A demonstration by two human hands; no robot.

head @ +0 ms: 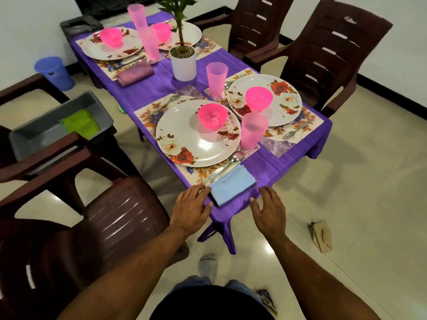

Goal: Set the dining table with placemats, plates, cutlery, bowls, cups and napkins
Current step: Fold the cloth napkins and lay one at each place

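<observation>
Now we had our hands by the blue napkin.

Our left hand (193, 206) and right hand (269, 207) lay flat, fingers straight, one on each side of the blue napkin (233, 185), which sat at the purple table (275, 167) edge beside the near plate (184, 139).

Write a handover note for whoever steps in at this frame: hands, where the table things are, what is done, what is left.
Left hand: open, fingertips at the blue napkin.
Right hand: open, just right of it, holding nothing.
Near-left setting: complete.
Purple napkin lies at the far-left setting.
Near-right plate has bowl, cup, fork; no napkin visible.
Far-right setting: partly hidden.
Green cloth waits in the grey tub.
Left: remaining napkins.
</observation>
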